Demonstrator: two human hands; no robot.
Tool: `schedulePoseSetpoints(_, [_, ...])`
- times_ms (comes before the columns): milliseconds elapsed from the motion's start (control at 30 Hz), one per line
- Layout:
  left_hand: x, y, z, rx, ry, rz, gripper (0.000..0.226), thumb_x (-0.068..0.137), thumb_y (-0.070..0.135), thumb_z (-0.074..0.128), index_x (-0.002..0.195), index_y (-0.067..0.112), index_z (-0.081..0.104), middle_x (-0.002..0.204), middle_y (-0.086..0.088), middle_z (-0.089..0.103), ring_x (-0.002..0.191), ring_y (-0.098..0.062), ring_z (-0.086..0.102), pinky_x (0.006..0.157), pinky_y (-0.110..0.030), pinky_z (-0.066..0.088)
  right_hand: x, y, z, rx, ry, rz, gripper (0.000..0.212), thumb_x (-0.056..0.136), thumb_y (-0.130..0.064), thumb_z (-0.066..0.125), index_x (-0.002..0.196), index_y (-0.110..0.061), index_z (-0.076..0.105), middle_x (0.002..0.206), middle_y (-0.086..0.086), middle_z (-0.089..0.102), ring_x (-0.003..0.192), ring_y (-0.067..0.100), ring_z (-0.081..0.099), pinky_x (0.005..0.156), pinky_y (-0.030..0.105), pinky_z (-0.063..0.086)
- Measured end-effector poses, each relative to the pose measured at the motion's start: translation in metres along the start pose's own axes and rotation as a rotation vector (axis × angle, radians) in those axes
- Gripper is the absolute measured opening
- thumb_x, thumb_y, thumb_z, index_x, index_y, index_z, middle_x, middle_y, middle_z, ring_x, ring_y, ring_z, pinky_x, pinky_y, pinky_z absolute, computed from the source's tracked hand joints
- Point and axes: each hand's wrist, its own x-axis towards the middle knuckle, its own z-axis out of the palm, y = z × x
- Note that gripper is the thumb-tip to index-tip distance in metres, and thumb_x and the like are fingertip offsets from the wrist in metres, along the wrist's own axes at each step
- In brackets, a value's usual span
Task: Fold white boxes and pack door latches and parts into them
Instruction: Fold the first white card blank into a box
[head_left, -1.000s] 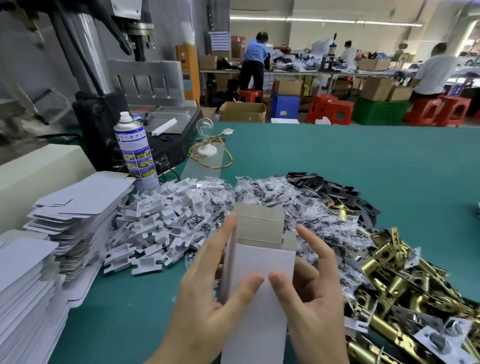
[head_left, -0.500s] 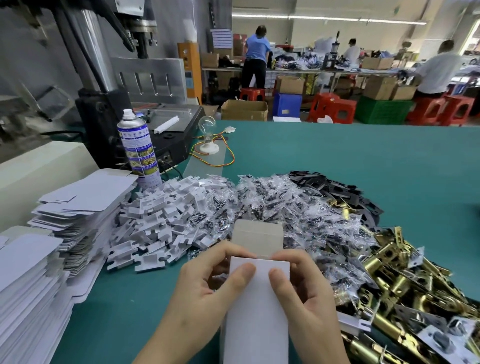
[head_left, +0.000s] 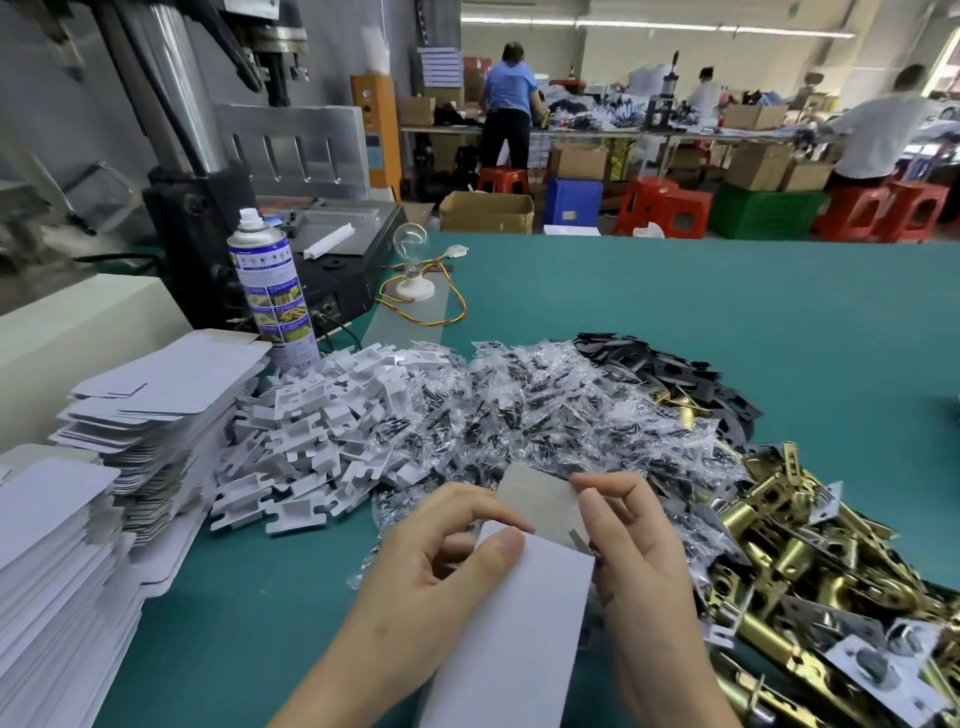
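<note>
So, my left hand (head_left: 431, 571) and right hand (head_left: 639, 561) both pinch a white box (head_left: 519, 623) over the teal table (head_left: 727, 322), workshop behind. Spray can (head_left: 270, 286) text's unreadable.

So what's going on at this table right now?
A person is folding a white box over a green table. The left grip holds the box's side, thumb on its front face. The right grip pinches the upright end flap, which is not yet tucked in. Flat blanks are stacked at the left. White plastic pieces, clear bags of small parts and brass latches are piled behind and to the right. Whether anything is inside the box cannot be seen.
</note>
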Motion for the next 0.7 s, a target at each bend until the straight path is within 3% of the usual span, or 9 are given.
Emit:
schedulePoseSetpoints(100, [0.0001, -0.0001, 0.0025, 0.04, -0.005, 0.017, 0.024, 0.086, 0.05, 0.065, 0.093, 0.031, 0.078, 0.099, 0.015, 0.061, 0.063, 0.001, 0.062, 0.06, -0.007, 0.037, -0.0001, 0.0005, -0.0007, -0.013, 0.004, -0.019, 0.022, 0.084, -0.038, 0.079, 0.096, -0.022, 0.07, 0.074, -0.004, 0.063, 0.051, 0.002, 0.054, 0.043, 0.013, 0.039])
schedulePoseSetpoints(200, [-0.0007, -0.0012, 0.0011, 0.057, 0.02, 0.028, 0.024, 0.086, 0.051, 0.065, 0.094, 0.033, 0.078, 0.101, 0.015, 0.062, 0.061, 0.002, 0.059, 0.059, -0.008, 0.037, 0.0, 0.0004, -0.0001, -0.012, -0.012, -0.028, 0.024, 0.08, -0.036, 0.085, 0.096, -0.023, 0.072, 0.076, -0.004, 0.064, 0.056, 0.004, 0.056, 0.045, 0.015, 0.041])
schedulePoseSetpoints(300, [-0.0004, -0.0027, 0.0022, 0.069, 0.038, 0.038, 0.025, 0.086, 0.052, 0.065, 0.097, 0.034, 0.078, 0.102, 0.012, 0.061, 0.061, -0.001, 0.057, 0.057, -0.012, 0.036, 0.0012, -0.0023, -0.0001, 0.074, -0.069, 0.078, 0.027, 0.074, -0.032, 0.079, 0.099, -0.026, 0.073, 0.09, 0.003, 0.071, 0.065, 0.015, 0.062, 0.048, 0.022, 0.046])
schedulePoseSetpoints(367, [-0.0004, -0.0039, 0.0026, 0.072, 0.045, 0.04, 0.025, 0.086, 0.053, 0.065, 0.098, 0.035, 0.077, 0.103, 0.011, 0.061, 0.063, -0.004, 0.06, 0.058, -0.014, 0.037, 0.0023, -0.0013, -0.0015, 0.176, -0.133, 0.191, 0.038, 0.07, -0.016, 0.085, 0.104, -0.027, 0.072, 0.098, 0.007, 0.075, 0.067, 0.02, 0.066, 0.049, 0.026, 0.049])
schedulePoseSetpoints(500, [-0.0013, -0.0047, 0.0016, 0.09, 0.035, 0.052, 0.026, 0.087, 0.051, 0.064, 0.107, 0.039, 0.075, 0.098, 0.012, 0.063, 0.063, -0.004, 0.059, 0.06, -0.015, 0.039, 0.0036, 0.001, -0.0039, 0.257, -0.216, 0.294, 0.038, 0.073, -0.012, 0.073, 0.109, -0.027, 0.072, 0.12, 0.015, 0.074, 0.087, 0.029, 0.071, 0.07, 0.037, 0.054])
schedulePoseSetpoints(700, [-0.0031, -0.0039, 0.0053, 0.112, 0.017, 0.072, 0.026, 0.09, 0.05, 0.06, 0.112, 0.043, 0.07, 0.099, 0.02, 0.066, 0.061, 0.003, 0.058, 0.059, -0.007, 0.039, 0.0006, -0.0005, -0.0029, 0.215, -0.221, 0.249, 0.025, 0.072, -0.019, 0.073, 0.097, -0.018, 0.069, 0.102, 0.021, 0.069, 0.073, 0.028, 0.059, 0.063, 0.037, 0.043])
